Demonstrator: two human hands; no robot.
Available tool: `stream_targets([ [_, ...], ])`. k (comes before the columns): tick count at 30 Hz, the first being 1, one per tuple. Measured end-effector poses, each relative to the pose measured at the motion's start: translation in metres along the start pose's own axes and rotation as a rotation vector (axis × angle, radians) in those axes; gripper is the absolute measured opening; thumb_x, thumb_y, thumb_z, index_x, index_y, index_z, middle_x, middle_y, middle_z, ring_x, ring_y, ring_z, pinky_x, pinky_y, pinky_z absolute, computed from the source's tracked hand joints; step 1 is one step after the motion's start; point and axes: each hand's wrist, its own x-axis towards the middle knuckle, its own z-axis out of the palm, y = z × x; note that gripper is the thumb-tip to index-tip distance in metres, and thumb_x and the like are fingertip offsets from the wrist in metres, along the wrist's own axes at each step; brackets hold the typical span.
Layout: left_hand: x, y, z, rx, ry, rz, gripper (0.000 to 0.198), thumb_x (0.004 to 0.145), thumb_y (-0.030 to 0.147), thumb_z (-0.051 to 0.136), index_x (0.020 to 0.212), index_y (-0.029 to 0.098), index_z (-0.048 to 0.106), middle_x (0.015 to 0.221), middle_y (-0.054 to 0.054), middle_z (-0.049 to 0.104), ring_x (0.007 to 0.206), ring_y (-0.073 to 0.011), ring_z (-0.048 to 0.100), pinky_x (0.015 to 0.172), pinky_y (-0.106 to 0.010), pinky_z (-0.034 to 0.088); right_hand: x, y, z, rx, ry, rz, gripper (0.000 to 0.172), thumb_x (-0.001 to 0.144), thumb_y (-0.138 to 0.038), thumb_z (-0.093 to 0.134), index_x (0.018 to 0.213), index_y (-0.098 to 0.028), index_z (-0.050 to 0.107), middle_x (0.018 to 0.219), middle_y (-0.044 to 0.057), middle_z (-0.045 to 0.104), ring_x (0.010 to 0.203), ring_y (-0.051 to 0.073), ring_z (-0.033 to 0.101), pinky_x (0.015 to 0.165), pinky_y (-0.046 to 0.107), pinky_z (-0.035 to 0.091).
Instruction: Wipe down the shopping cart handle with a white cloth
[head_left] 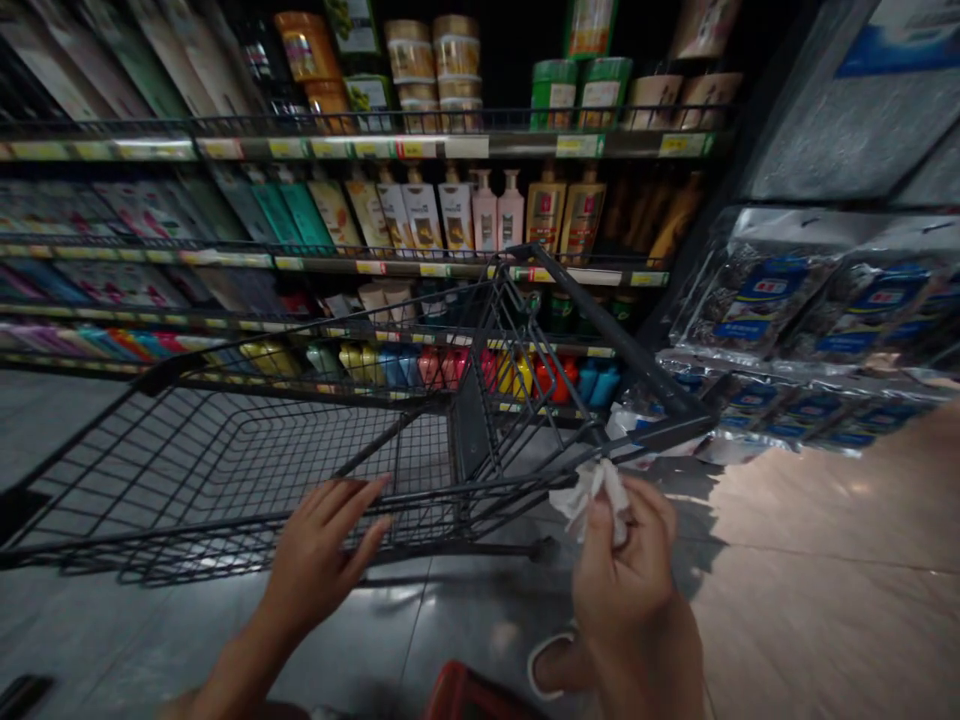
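A dark wire shopping cart (pixel 225 440) stands in front of me in a dim store aisle, its basket bare. My left hand (pixel 322 550) is flat and open, fingers stretched toward the cart's near rear frame, touching or just short of it. My right hand (pixel 626 570) is closed on a crumpled white cloth or tissue (pixel 592 490), held against the cart's right rear corner by the folding child-seat flap (pixel 525 380).
Shelves of shampoo and lotion bottles (pixel 465 210) run behind the cart. Stacked packets in silver and blue wrapping (pixel 795 300) fill a display at the right. Glossy grey floor tiles (pixel 825 560) spread around. A red object (pixel 465 695) and a white shoe (pixel 551 665) sit at the bottom edge.
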Motion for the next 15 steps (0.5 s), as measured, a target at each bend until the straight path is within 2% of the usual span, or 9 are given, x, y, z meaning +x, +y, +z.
stream_targets([
  [3, 0.008, 0.017, 0.009, 0.018, 0.045, 0.001, 0.028, 0.093, 0.038, 0.045, 0.096, 0.018, 0.064, 0.076, -0.003, 0.068, 0.072, -0.016, 0.061, 0.067, -0.03, 0.044, -0.003, 0.002, 0.01, -0.059, 0.001, -0.1, 0.015, 0.083, -0.016, 0.054, 0.094, -0.021, 0.062, 0.098, 0.009, 0.052, 0.092, 0.022, 0.058, 0.078, 0.04, 0.049],
  [5, 0.012, 0.023, 0.016, 0.027, 0.09, -0.038, 0.025, 0.092, 0.036, 0.048, 0.085, 0.018, 0.064, 0.07, -0.001, 0.067, 0.066, -0.015, 0.059, 0.063, -0.029, 0.041, -0.012, 0.009, 0.017, -0.088, -0.022, -0.11, 0.016, 0.083, -0.013, 0.051, 0.091, -0.021, 0.062, 0.096, 0.009, 0.051, 0.089, 0.021, 0.057, 0.076, 0.037, 0.049],
  [10, 0.016, 0.03, 0.023, 0.017, 0.116, -0.085, 0.026, 0.092, 0.036, 0.05, 0.079, 0.018, 0.063, 0.067, 0.0, 0.067, 0.063, -0.0147, 0.058, 0.062, -0.029, 0.038, -0.039, 0.033, 0.028, -0.075, -0.079, -0.004, 0.019, 0.082, -0.012, 0.048, 0.091, -0.02, 0.063, 0.097, 0.008, 0.049, 0.09, 0.018, 0.056, 0.076, 0.033, 0.049],
  [15, 0.019, 0.035, 0.026, 0.022, 0.115, -0.088, 0.027, 0.092, 0.036, 0.05, 0.078, 0.017, 0.062, 0.067, -0.001, 0.066, 0.064, -0.0149, 0.057, 0.062, -0.029, 0.037, -0.039, 0.04, 0.022, -0.045, -0.129, 0.059, 0.015, 0.083, -0.016, 0.051, 0.091, -0.02, 0.063, 0.098, 0.007, 0.051, 0.092, 0.019, 0.056, 0.078, 0.033, 0.049],
])
